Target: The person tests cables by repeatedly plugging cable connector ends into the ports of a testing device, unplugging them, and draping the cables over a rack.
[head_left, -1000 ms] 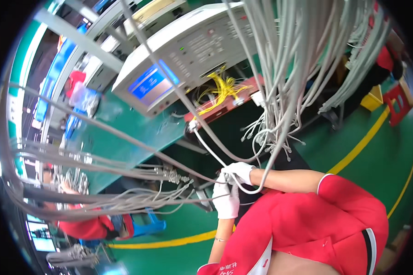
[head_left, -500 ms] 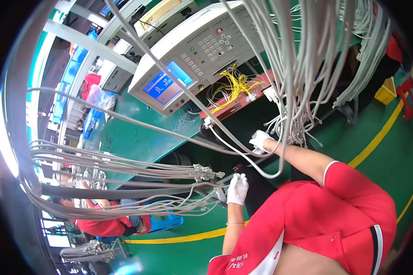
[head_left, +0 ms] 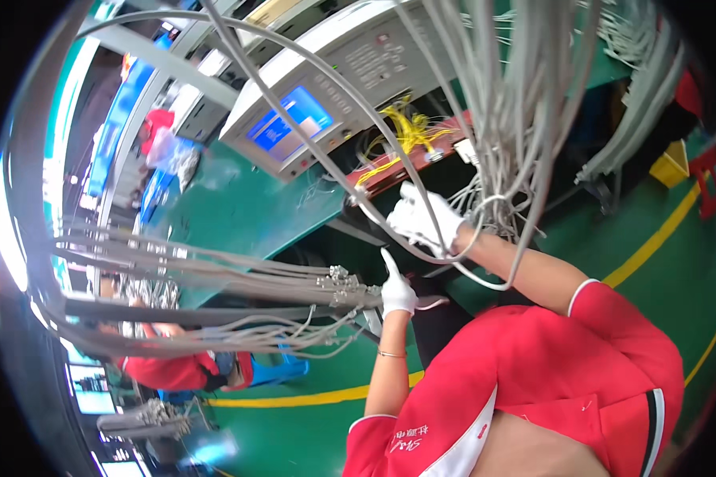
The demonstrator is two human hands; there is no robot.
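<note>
My left hand (head_left: 398, 294), white-gloved, is closed at the tips of the grey cable bundle (head_left: 278, 278), its thumb or a finger pointing up. A short pale cable end (head_left: 432, 303) pokes out on the hand's right side. My right hand (head_left: 428, 222), also gloved and slightly blurred, has its fingers apart and reaches left below a red fixture (head_left: 394, 173). Grey cable loops (head_left: 386, 131) pass in front of it. Yellow wires (head_left: 410, 131) run from the fixture to a white bench tester (head_left: 350, 71) with a blue screen (head_left: 290, 123).
Thick grey cables (head_left: 525, 87) hang at the upper right, tied together low down. A green bench (head_left: 239, 211) lies beyond. At the left, a person in red (head_left: 163, 372) sits by a blue stool (head_left: 282, 370). A yellow bin (head_left: 670, 165) stands at the far right.
My right hand has moved up and left toward the fixture. My left hand has shifted slightly left and up. One long grey cable now arches higher, across the tester.
</note>
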